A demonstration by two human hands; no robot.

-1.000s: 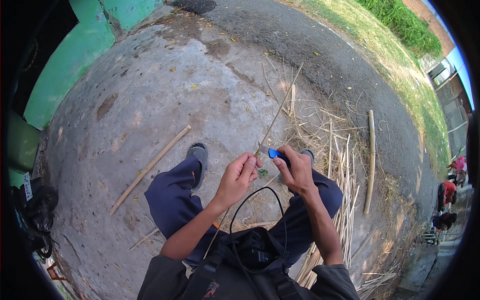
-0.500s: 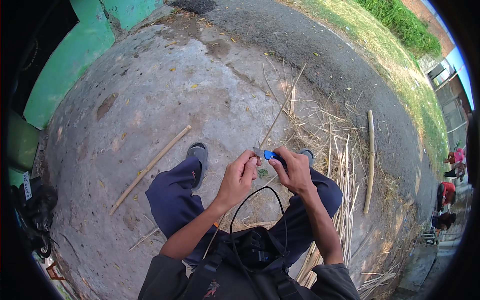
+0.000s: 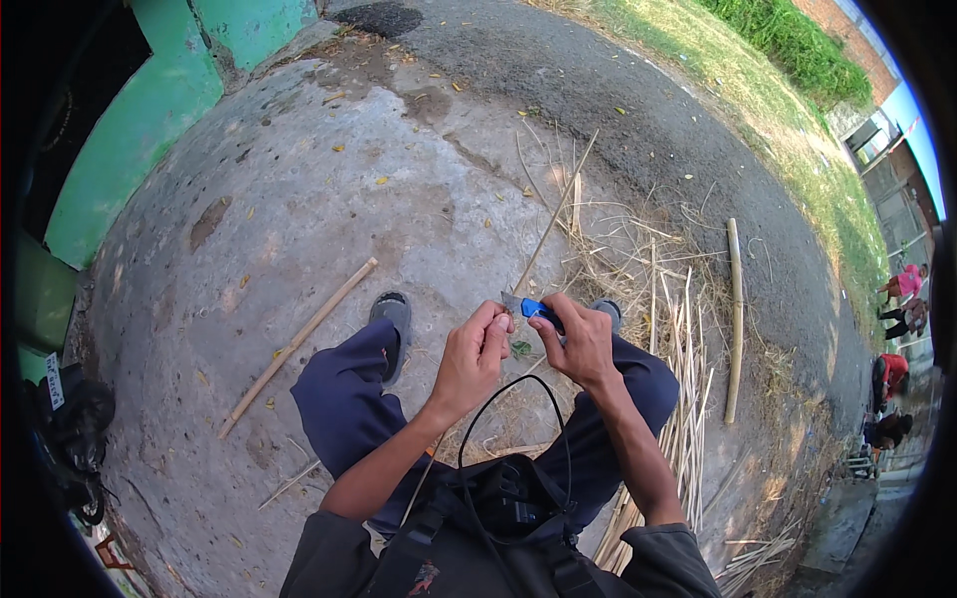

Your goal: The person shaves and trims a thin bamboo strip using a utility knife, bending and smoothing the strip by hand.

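My left hand point(image 3: 471, 359) pinches a long thin bamboo strip point(image 3: 558, 211) between thumb and fingers. The strip runs away from me at a slant, and its near part passes back under my left forearm. A blue utility knife point(image 3: 539, 313) is gripped in my right hand point(image 3: 580, 347), its blade extended toward the left. The blade lies against or just over the strip, right beside my left fingertips; exact contact is too small to make out. Both hands meet in front of my knees.
Many split bamboo strips point(image 3: 680, 399) lie by my right leg, with thin shavings point(image 3: 623, 249) beyond. A bamboo pole point(image 3: 735, 319) lies farther right, another stick point(image 3: 299, 344) at left. A black cable point(image 3: 477, 414) loops below my hands. Several people point(image 3: 890, 379) are at far right.
The view has shifted slightly. The strip's far end sits a little farther left, while both hands keep nearly the same pose and grip.
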